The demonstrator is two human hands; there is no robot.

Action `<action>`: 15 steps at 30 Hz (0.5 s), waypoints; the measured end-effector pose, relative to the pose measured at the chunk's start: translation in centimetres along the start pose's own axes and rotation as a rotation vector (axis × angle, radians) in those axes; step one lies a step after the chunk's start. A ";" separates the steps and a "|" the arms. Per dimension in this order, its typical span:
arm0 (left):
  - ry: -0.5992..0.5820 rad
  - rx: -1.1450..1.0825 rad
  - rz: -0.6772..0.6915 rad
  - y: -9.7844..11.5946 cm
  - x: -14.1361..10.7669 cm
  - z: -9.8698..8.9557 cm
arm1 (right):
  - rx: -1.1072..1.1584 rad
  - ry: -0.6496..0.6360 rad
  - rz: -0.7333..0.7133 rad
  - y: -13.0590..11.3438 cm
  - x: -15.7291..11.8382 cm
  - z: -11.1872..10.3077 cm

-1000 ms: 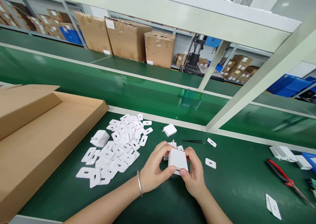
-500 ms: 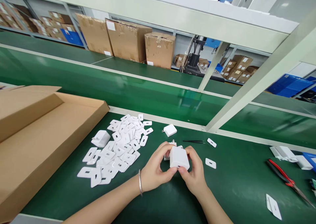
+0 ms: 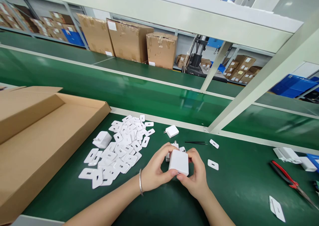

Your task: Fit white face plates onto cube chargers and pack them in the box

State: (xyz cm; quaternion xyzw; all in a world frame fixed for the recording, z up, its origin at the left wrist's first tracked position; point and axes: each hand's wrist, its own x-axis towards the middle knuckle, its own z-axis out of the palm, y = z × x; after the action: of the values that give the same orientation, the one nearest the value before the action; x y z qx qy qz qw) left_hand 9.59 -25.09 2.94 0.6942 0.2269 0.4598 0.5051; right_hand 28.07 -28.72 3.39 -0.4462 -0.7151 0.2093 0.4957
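Note:
Between my two hands is a white charger [image 3: 178, 162], held by its sides, with both thumbs at its near edge. My left hand [image 3: 157, 168] is closed on its left side, and a bracelet circles that wrist. My right hand [image 3: 196, 173] grips the right side. Just behind the held charger, another white plug piece [image 3: 175, 145] is partly hidden by my fingers. Farther back lies a white charger with metal prongs [image 3: 171, 131]. To the left spreads a heap of white cover plates with slots [image 3: 127, 141], and a white plug adapter [image 3: 102, 139] sits beside it.
Black tweezers [image 3: 196, 142] and a loose cover plate [image 3: 213, 164] lie right of my hands. Red-and-black pliers [image 3: 286, 176] and white casings [image 3: 286, 155] are farther right. A large open cardboard box [image 3: 57, 133] occupies the left. A metal frame post [image 3: 249, 83] rises from the back edge.
The held charger has tilted and shifted slightly left, so its broad face shows more and the port on its near edge is no longer visible. Both hands keep their grip.

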 end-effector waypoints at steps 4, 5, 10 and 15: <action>0.034 0.018 0.043 -0.1 0.0 0.1 | -0.001 -0.027 -0.015 -0.2 -0.1 0.3; 0.039 0.022 0.046 -0.1 0.0 0.1 | 0.007 -0.032 -0.015 -0.3 -0.1 0.4; 0.073 0.069 0.054 0.2 -0.3 0.5 | 0.040 -0.012 -0.023 -0.5 0.0 0.5; 0.096 0.050 0.046 0.4 -0.3 0.9 | 0.049 0.029 0.003 -0.5 -0.3 0.7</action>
State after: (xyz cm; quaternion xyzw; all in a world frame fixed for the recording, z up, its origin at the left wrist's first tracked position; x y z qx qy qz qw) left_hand 10.13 -25.93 3.14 0.6888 0.2460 0.4982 0.4656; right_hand 27.24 -29.15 3.35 -0.4380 -0.7020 0.2210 0.5163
